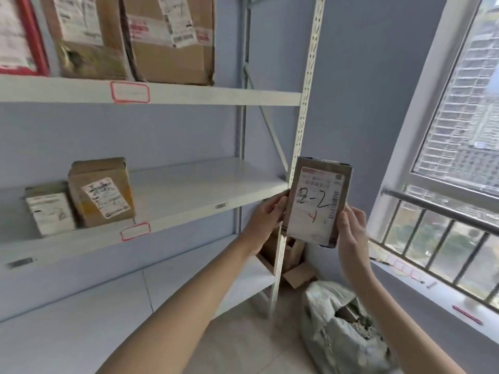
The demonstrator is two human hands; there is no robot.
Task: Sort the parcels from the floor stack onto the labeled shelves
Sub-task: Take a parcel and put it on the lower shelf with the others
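Cardboard parcel (317,202) upright between both hands, left hand (266,218) and right hand (351,233) gripping its edges

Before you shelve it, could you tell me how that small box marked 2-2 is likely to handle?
The small cardboard box probably stays stiff: its edges look straight between the left hand and right hand. It seems light, since fingertips alone hold it up. Stood upright on a shelf, its narrow base might tip.

Matt cardboard parcel (318,203), paper label (314,209); painted metal shelf (205,184).

"2-2" on held parcel (316,203)
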